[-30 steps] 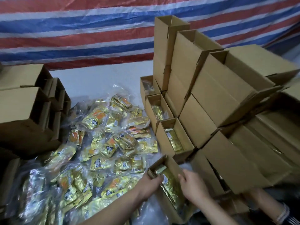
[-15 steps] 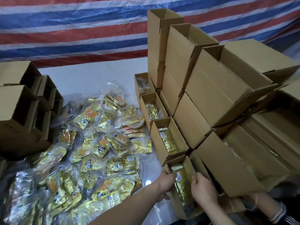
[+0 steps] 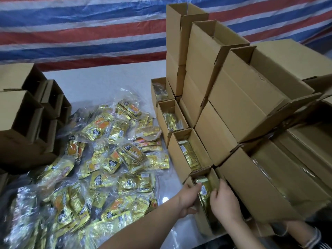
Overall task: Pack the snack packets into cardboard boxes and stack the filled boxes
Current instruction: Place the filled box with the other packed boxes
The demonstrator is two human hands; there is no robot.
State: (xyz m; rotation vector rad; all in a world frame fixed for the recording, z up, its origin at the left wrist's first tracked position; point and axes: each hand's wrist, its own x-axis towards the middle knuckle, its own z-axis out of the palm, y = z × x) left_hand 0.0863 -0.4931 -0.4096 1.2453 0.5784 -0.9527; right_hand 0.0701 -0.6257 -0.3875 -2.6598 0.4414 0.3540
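A narrow open cardboard box lies nearest me in a row of boxes, with gold snack packets inside. My left hand grips its left wall, fingers curled over the rim. On the box's right side, my right hand grips the other wall. Three more open boxes with gold packets continue the row away from me. A big pile of loose gold and orange snack packets in clear wrap covers the table to the left.
Stacked cardboard boxes rise at the right, right up against the row. More empty open boxes are piled at the far left. A white table shows at the back, under a red, white and blue striped tarp.
Both hands have slid the nearest box to the right, into line behind the row and against the stack. The left hand went from beside the box to gripping its left wall.
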